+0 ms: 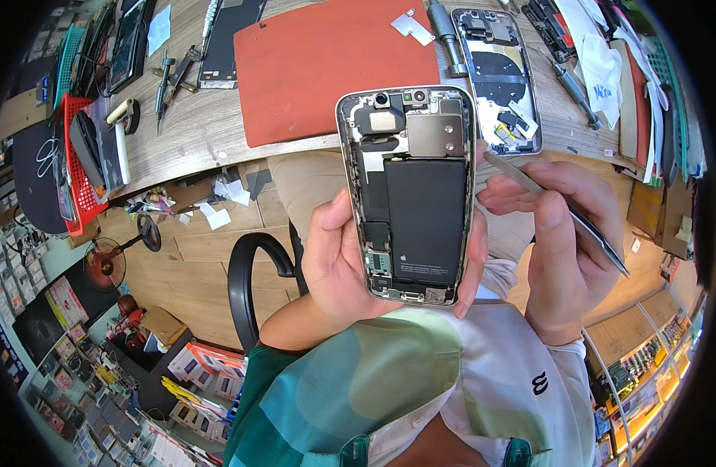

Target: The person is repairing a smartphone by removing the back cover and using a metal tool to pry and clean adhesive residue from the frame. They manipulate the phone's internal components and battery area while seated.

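An opened smartphone (424, 210) stands raised over my lap, its inside facing me. It shows a black battery, metal shield plates and camera modules at the top edge. My left hand (338, 257) grips it from beneath, thumb along the left edge and fingers wrapped round the right edge. Beside the phone's right edge, my right hand (564, 241) pinches slim metal tweezers (521, 177) between thumb and fingers. One end of them points toward the phone's upper right side, the pointed end down to the right. They look apart from the phone's inner parts.
A red-brown mat (327, 70) lies on the wooden workbench (187, 132). A second opened phone (498, 78) and screwdrivers (447, 35) are at its right. A red basket (82, 167) sits at the bench's left edge. A black chair armrest (245, 280) is left of my legs.
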{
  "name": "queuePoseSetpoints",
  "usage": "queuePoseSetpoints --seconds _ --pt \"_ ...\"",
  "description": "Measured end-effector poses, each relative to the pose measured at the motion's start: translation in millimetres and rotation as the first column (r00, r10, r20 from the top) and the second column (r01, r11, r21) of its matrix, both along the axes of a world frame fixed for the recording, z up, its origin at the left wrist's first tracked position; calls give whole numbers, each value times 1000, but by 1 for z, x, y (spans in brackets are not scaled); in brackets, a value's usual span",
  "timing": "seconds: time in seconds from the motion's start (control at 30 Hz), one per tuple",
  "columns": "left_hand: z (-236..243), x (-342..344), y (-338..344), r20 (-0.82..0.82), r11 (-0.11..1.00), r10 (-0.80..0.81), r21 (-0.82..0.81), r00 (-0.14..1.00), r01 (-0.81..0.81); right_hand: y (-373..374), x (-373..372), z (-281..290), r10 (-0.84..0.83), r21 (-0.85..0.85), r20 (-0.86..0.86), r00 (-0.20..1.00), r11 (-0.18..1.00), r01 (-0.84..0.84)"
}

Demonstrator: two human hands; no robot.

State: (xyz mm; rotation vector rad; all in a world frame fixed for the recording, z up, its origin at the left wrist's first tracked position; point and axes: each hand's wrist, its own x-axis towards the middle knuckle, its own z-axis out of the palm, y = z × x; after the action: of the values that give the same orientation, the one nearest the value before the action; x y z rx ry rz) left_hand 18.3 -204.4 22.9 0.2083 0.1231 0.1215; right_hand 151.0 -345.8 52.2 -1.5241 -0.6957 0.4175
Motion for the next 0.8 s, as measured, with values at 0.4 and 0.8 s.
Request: queuePoseSetpoints --seconds 0.4,0.8 --pt "3 -3 -1 -70 995 4 95 998 3 -7 17 -13 -191 132 126 974 976 174" --pt "2 2 -7 -84 974 68 224 994 -48 -17 28 18 96 -330 409 908 943 49"
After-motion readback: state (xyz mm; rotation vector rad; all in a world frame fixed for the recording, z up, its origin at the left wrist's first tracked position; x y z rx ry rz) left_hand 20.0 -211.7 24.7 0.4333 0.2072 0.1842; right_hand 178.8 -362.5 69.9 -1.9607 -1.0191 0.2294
